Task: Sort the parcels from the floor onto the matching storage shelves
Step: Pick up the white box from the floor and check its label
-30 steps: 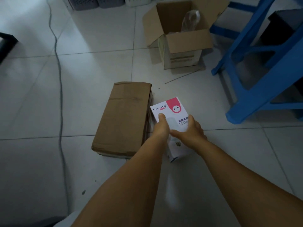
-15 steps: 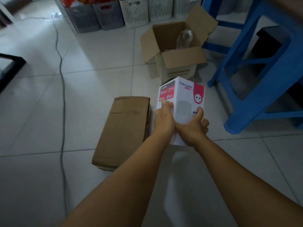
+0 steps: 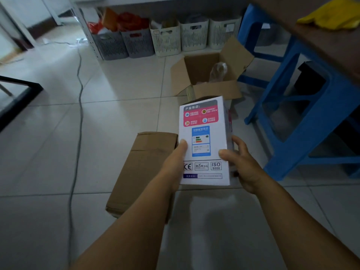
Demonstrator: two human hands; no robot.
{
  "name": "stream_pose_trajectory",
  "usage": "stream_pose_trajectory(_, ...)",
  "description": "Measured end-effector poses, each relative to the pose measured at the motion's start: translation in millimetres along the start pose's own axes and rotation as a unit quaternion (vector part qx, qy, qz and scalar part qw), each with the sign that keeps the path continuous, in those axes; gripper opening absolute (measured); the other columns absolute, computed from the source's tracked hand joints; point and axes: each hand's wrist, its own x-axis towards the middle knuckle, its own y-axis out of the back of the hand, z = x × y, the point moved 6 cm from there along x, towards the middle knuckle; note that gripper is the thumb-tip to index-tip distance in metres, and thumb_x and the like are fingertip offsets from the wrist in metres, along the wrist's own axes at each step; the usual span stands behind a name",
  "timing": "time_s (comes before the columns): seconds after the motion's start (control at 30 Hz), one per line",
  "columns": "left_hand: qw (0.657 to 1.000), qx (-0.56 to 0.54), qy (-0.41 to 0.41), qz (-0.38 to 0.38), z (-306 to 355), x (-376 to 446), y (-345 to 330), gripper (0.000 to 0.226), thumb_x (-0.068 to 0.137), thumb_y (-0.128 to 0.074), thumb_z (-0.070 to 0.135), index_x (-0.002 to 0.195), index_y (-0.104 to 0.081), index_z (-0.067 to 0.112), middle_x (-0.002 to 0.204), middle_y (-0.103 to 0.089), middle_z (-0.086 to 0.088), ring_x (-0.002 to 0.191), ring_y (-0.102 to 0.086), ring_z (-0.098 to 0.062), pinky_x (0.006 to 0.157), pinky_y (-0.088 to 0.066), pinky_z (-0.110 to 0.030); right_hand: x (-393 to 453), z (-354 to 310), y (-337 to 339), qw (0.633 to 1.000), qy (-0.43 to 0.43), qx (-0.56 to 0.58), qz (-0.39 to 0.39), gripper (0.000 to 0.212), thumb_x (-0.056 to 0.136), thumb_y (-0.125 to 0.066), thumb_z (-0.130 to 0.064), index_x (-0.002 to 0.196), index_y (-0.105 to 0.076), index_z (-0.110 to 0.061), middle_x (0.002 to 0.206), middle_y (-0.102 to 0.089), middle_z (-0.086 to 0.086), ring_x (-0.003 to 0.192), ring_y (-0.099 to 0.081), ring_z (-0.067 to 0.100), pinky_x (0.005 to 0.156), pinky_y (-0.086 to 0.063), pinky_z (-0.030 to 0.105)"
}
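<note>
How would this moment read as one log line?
white product box lifted | left hand grips | right hand grips | closed brown carton on floor

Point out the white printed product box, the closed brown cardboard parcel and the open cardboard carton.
white printed product box (image 3: 204, 141): head view, printed face.
closed brown cardboard parcel (image 3: 144, 170): head view, top.
open cardboard carton (image 3: 216, 90): head view, front flap.

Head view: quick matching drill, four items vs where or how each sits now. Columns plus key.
Things:
1. white product box
2. closed brown carton
3. open cardboard box
4. yellow cloth

States:
A. flat on the floor tiles
B. flaps up, clear plastic inside
C. on the brown tabletop
D. held by left hand and right hand

Pairs: 1-D, 2-A, 3-B, 4-C
</note>
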Motion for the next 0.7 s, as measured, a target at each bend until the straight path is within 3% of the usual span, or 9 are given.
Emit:
stream_pose_trajectory(0.07,0.999,-0.027,-0.001,-0.037,-1.1,-0.3,-3.8,0.036,0.104,-0.044,0.049,0.109,-0.067,0.021,0.09,-0.082,-0.006,0.075,-0.079,-0.024,0.064,-0.066,-0.038,-1.5,0.4,0.6,1.0,-0.003,0.009,-0.021,0.088,0.064,-0.07,-0.041,0.142,-0.029,-0.035,0.115,-0.068,0.012,0.095,-0.067,0.024,0.066,-0.055,0.035)
stream_pose_trajectory(0.1,0.997,-0.045,-0.003,-0.056,-1.3,0.2,-4.6,0.034,0.105,-0.044,0.046,0.109,-0.067,0.021,0.088,-0.083,-0.006,0.072,-0.08,-0.023,0.063,-0.066,-0.038,-1.7,1.1,0.9,0.999,-0.007,0.019,-0.027,0.091,0.058,-0.071,-0.045,0.14,-0.033,-0.035,0.11,-0.071,0.012,0.099,-0.067,0.028,0.075,-0.056,0.045)
stream_pose_trajectory(0.2,0.991,-0.081,-0.003,-0.106,-4.2,3.3,-3.5,0.034,0.105,-0.042,0.04,0.11,-0.066,0.018,0.086,-0.083,-0.007,0.069,-0.08,-0.023,0.063,-0.066,-0.039,2.4,12.0,1.6,0.997,-0.022,0.056,-0.058,0.097,0.055,-0.08,-0.052,0.14,-0.039,-0.03,0.117,-0.069,0.017,0.113,-0.061,0.042,0.097,-0.042,0.068)
stream_pose_trajectory(0.33,0.986,-0.093,-0.013,-0.141,-4.5,0.9,-5.8,0.032,0.102,-0.047,0.041,0.112,-0.066,0.016,0.089,-0.083,-0.01,0.071,-0.08,-0.025,0.058,-0.066,-0.039,1.6,17.1,-1.2,0.99,-0.022,0.099,-0.097,0.091,0.059,-0.08,-0.052,0.14,-0.044,-0.028,0.13,-0.061,0.02,0.121,-0.054,0.044,0.101,-0.038,0.067)
stream_pose_trajectory(0.37,0.984,-0.096,-0.018,-0.148,-2.0,-0.6,-8.2,0.035,0.097,-0.058,0.044,0.115,-0.066,0.015,0.092,-0.083,-0.011,0.074,-0.081,-0.026,0.06,-0.066,-0.04,1.0,15.1,-0.7,0.99,-0.014,0.1,-0.097,0.086,0.063,-0.078,-0.05,0.139,-0.046,-0.025,0.13,-0.061,0.02,0.121,-0.055,0.044,0.1,-0.041,0.066)
stream_pose_trajectory(0.43,0.985,-0.079,-0.039,-0.147,1.4,2.2,-10.8,0.075,0.07,-0.084,0.053,0.129,-0.062,0.011,0.113,-0.079,-0.018,0.093,-0.079,-0.035,0.076,-0.066,-0.05,2.0,12.4,2.0,0.991,-0.005,0.098,-0.09,0.068,0.075,-0.069,-0.04,0.137,-0.048,-0.021,0.128,-0.063,0.02,0.115,-0.061,0.04,0.094,-0.049,0.059)
stream_pose_trajectory(0.5,0.99,-0.063,-0.059,-0.109,3.7,4.9,-10.9,0.104,0.059,-0.092,0.051,0.146,-0.049,0.011,0.129,-0.072,-0.022,0.11,-0.073,-0.043,0.092,-0.058,-0.062,5.7,7.2,5.7,0.996,-0.001,0.072,-0.048,0.057,0.089,-0.06,-0.028,0.143,-0.042,-0.023,0.128,-0.064,0.013,0.101,-0.069,0.032,0.084,-0.057,0.049)
stream_pose_trajectory(0.6,0.996,-0.043,-0.084,-0.01,4.0,12.9,-2.9,0.097,0.075,-0.086,0.037,0.155,-0.032,0.029,0.13,-0.069,-0.019,0.102,-0.076,-0.041,0.083,-0.062,-0.059,6.2,-7.5,3.6,0.998,0.026,-0.05,0.022,0.069,0.095,-0.055,-0.025,0.152,-0.018,-0.035,0.129,-0.042,-0.008,0.077,-0.062,0.007,0.058,-0.053,0.02)
stream_pose_trajectory(0.7,0.993,0.048,-0.087,0.064,3.2,17.8,0.1,0.119,0.054,-0.088,0.058,0.153,-0.022,0.053,0.143,-0.05,-0.012,0.114,-0.068,-0.038,0.083,-0.063,-0.056,6.1,-23.1,-7.3,0.993,0.064,-0.095,0.036,0.063,0.099,-0.048,-0.031,0.151,-0.013,-0.038,0.122,-0.035,-0.011,0.073,-0.051,-0.003,0.043,-0.044,0.01)
